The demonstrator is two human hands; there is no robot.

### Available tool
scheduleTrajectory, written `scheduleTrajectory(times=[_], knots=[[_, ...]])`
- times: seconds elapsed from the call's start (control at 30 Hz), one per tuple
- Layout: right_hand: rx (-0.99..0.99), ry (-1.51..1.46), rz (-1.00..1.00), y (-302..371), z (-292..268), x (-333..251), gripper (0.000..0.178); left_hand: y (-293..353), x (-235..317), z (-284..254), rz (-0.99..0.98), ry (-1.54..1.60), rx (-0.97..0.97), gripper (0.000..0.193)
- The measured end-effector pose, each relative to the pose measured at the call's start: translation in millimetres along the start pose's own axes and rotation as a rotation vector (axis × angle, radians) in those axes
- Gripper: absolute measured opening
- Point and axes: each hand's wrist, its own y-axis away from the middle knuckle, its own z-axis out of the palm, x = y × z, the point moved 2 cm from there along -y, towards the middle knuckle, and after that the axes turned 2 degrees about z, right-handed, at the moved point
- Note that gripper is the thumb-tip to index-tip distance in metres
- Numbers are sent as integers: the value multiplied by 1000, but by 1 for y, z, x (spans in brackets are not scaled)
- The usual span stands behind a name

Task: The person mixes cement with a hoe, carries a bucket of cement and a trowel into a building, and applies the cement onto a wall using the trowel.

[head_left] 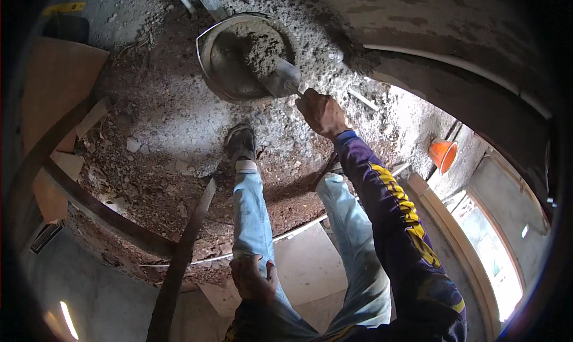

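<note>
One hand is doing the work here: the right hand [321, 111] is clenching the handle of a trowel [280, 77], whose blade is dipping over the near rim of a round metal pan [206, 49] on the dusty ground. Grey mortar [258, 46] is lying heaped in the far half of the pan and some is sitting on the blade, while the near half is showing bare metal, so by my reading a good part of the mix is already scooped out and a fair heap is remaining. The left hand [253, 279] is resting on the left knee, fingers curled over the jeans and holding no tool. An orange bucket [443, 153] is sitting well apart to the right, by a wall
</note>
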Motion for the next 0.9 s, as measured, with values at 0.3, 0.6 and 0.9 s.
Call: scheduleTrajectory(times=[0.3, 0.6, 0.9], knots=[[-181, -376, 135, 50, -22, 46, 32, 3, 30, 22, -81, -41, -21, 36], [-347, -1057, 523, 15, -49, 212, 24, -17, 111, 24, 60, -69, -86, 27], [-84, -448, 14, 70, -12, 183, 34, -4, 103, 37, 106, -67, 31, 28]])
